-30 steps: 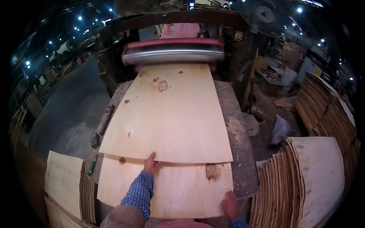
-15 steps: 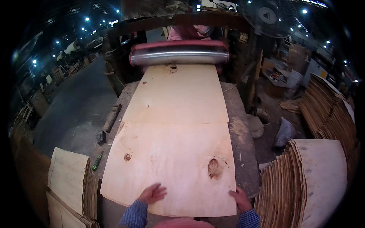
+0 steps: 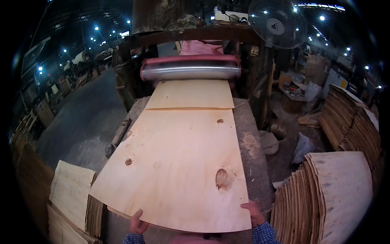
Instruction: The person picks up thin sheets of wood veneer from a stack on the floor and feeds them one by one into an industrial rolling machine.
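Observation:
A pale wood veneer sheet (image 3: pixel 174 175) with several brown knots stretches away from me over a worn stone-like table (image 3: pixel 256 162). My left hand (image 3: pixel 139 223) grips its near edge, thumb on top and fingers underneath. At the near right corner, my right hand (image 3: pixel 254 213) pinches the sheet's side edge, thumb on top. Another veneer sheet (image 3: pixel 191 93) lies beyond, its far end at a shiny metal roller (image 3: pixel 191 70). Below the near left corner, the edge of a further sheet (image 3: pixel 118 212) peeks out.
Upright stacks of veneer stand at the left (image 3: pixel 70 183) and right (image 3: pixel 345 183). A standing fan (image 3: pixel 276 25) rises beside the machine frame. Beyond the roller shows a person's pink clothing (image 3: pixel 199 47). A bucket (image 3: pixel 278 132) and a plastic bag (image 3: pixel 302 148) sit on the right floor.
The far sheet has moved further into the roller. The near sheet has shifted forward and left, covering the green knife. My left hand, earlier open above the sheet, now grips its edge.

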### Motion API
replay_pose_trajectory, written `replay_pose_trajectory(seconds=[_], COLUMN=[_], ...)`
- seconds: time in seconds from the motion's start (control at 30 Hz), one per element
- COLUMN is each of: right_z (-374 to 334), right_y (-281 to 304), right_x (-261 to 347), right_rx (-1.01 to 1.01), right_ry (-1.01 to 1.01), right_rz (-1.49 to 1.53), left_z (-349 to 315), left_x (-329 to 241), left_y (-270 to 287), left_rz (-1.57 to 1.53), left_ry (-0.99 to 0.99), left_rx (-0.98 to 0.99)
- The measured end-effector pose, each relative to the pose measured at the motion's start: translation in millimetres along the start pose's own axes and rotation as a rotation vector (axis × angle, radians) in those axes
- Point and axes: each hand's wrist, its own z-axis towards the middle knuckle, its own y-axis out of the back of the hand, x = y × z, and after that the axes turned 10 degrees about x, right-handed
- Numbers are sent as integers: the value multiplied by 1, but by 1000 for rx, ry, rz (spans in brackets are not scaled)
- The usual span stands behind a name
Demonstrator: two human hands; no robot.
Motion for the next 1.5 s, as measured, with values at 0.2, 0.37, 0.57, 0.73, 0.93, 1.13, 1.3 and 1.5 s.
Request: replay_pose_trajectory(seconds=[0.2, 0.37, 0.57, 0.73, 0.93, 1.13, 1.3, 1.5], right_z=[24, 33, 28, 29, 50, 104, 193, 216], right_y=[45, 77, 67, 66, 28, -151, -247, -339], right_x=[-56, -102, -99, -113, -74, 13, -84, -188], right_rx=[-66, -189, -267, -386, -544, -114, 426, 1012], right_ry=[-44, -129, -167, -81, -48, 189, 514, 528], right_rz=[-169, -441, -597, -593, -1359, -1738, -1356, -1512], left_z=[3, 11, -18, -18, -11, 5, -145, -372], left_x=[25, 61, 68, 67, 35, 50, 88, 214], left_y=[33, 75, 160, 115, 78, 77, 136, 201], left_rz=[-102, -77, -7, 710, 343, -260, -125, -408], left_ry=[169, 339, 531, -36, -100, -12, -50, -50], left_rx=[-132, -355, -400, -157, -280, -542, -776, -1569])
